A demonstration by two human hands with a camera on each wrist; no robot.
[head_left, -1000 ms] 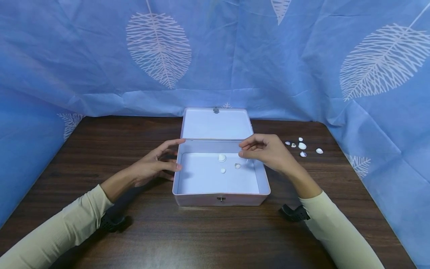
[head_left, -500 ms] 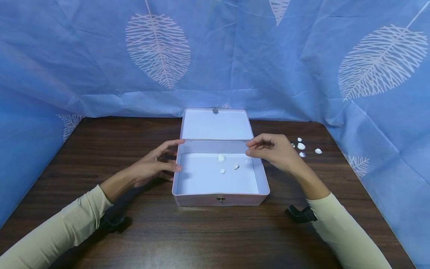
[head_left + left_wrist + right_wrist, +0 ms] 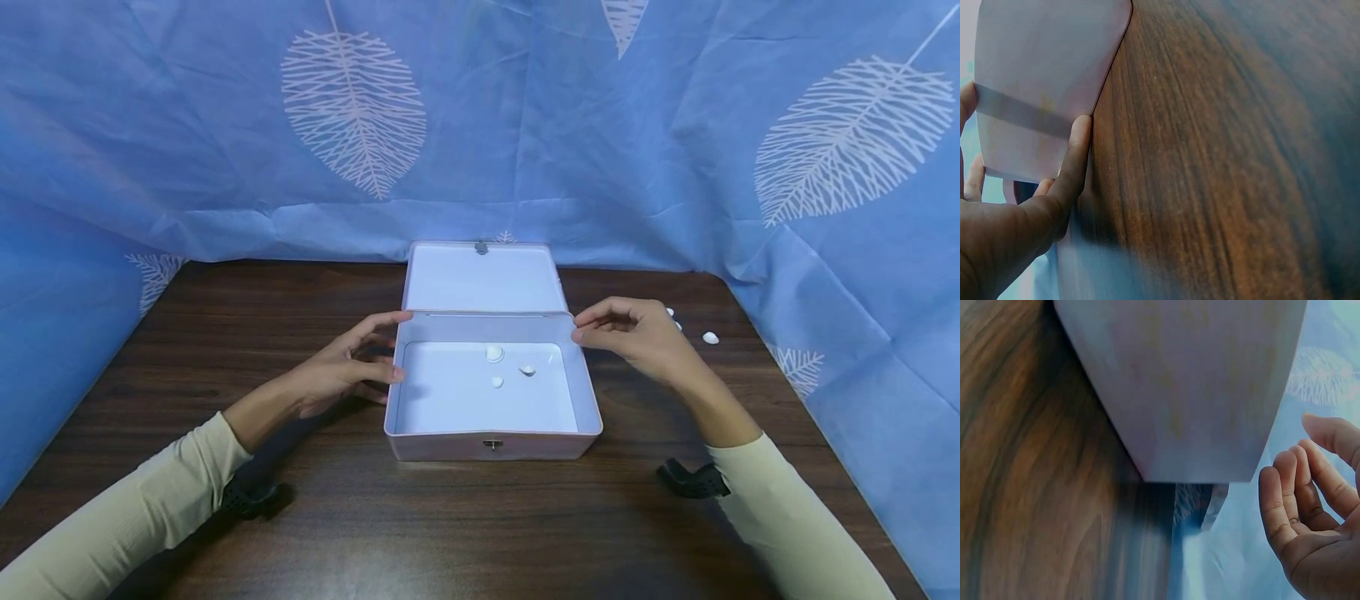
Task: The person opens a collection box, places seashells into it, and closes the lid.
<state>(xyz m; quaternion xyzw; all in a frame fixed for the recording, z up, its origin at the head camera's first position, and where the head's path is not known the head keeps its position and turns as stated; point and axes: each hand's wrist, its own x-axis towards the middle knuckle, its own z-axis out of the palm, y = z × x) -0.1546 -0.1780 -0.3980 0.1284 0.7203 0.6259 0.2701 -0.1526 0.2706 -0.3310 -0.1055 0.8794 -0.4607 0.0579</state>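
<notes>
A pale pinkish-white box [image 3: 480, 446] stands on the table with its lid [image 3: 483, 277] tipped back. Inside lie a larger white seashell [image 3: 494, 353], a small seashell [image 3: 497, 382] and a greyish seashell [image 3: 528, 371]. My left hand [image 3: 345, 364] rests its spread fingers against the box's left side; in the left wrist view one finger [image 3: 1077, 140] lies along the wall near the table. Beside the box's far right corner is my right hand [image 3: 637, 337], fingers loosely bent. The right wrist view shows a gap between thumb [image 3: 1335, 434] and fingers, with nothing held.
A lone seashell [image 3: 710, 337] lies on the dark wooden table [image 3: 480, 533] to the right; other shells there are mostly hidden behind the right hand. A blue leaf-print cloth [image 3: 525, 150] hangs behind the table and at its sides.
My right hand has moved right, from over the box to beyond its right rim, now covering most of the loose shells. The greyish shell in the box has rocked slightly. My left hand stays put.
</notes>
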